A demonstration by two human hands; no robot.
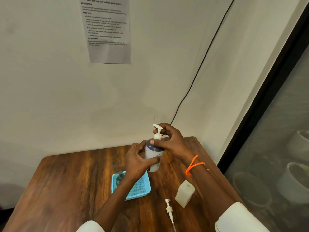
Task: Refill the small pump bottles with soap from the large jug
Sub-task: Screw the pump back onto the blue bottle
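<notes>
Held above the wooden table [66, 181]: a white pump bottle [153, 154], left hand [136, 162] wrapped round its body, right hand [168, 139] curled about the pump top [158, 131]. Below the grip, a blue tray [140, 190] with a dark pump bottle [119, 177]. Nearer than the grip, right of the tray: an open, uncapped bottle [184, 193] and a loose pump [169, 210].

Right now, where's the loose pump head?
In the head view, the loose pump head lies flat on the wooden table, near the front edge, right of the blue basket and just left of the uncapped translucent bottle.
</notes>
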